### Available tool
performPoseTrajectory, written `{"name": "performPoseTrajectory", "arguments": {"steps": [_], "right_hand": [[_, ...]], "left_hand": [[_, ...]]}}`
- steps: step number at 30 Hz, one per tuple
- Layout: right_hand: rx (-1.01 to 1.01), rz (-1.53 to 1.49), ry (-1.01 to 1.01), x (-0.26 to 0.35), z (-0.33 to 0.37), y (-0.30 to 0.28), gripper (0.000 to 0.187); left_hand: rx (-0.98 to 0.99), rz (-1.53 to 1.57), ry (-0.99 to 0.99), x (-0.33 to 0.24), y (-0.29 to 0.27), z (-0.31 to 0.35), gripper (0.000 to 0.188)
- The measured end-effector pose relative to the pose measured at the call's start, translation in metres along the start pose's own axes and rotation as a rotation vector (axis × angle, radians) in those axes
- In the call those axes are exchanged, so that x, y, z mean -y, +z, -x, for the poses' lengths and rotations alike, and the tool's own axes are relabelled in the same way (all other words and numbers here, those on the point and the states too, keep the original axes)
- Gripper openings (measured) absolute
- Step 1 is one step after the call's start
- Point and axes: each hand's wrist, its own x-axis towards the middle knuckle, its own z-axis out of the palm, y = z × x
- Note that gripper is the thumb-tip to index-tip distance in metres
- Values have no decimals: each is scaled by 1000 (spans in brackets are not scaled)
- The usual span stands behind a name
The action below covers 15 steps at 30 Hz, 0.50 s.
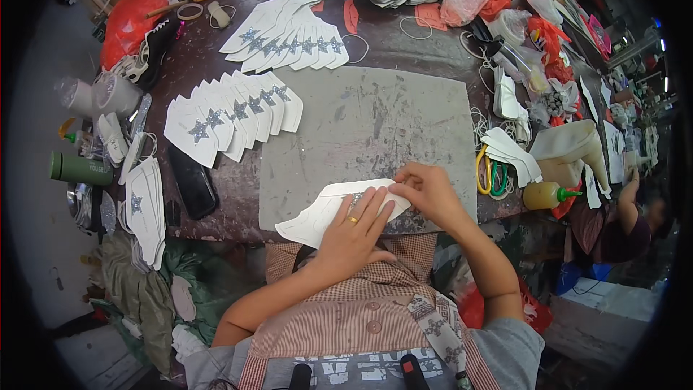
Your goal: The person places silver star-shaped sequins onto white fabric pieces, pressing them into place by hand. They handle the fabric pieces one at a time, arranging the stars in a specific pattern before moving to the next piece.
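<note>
A white cut shoe-upper piece (317,215) lies at the near edge of a grey work mat (375,130). My left hand (355,235), with a ring on one finger, presses flat on the piece, fingers spread over a small glittery star that is partly hidden. My right hand (426,188) pinches the piece's right end against the mat. Neither hand lifts the piece off the table.
Two fanned rows of white pieces with silver stars (234,112) (292,32) lie at the back left. A black phone (193,184) is beside the mat. Yellow-green scissors (487,173), a yellow glue bottle (547,195) and stacked white pieces (512,152) sit right. Another person (621,224) works at far right.
</note>
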Motion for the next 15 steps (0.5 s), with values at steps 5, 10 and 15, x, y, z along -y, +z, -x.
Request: {"name": "performPoseTrajectory", "arguments": {"steps": [5, 10, 15], "right_hand": [[13, -372, 105, -24, 27, -5, 13], [21, -403, 128, -25, 28, -7, 10], [25, -283, 89, -26, 27, -5, 11]], "left_hand": [[7, -59, 16, 1, 5, 2, 102], [11, -59, 3, 0, 7, 1, 104], [-26, -24, -43, -3, 1, -7, 99]]}}
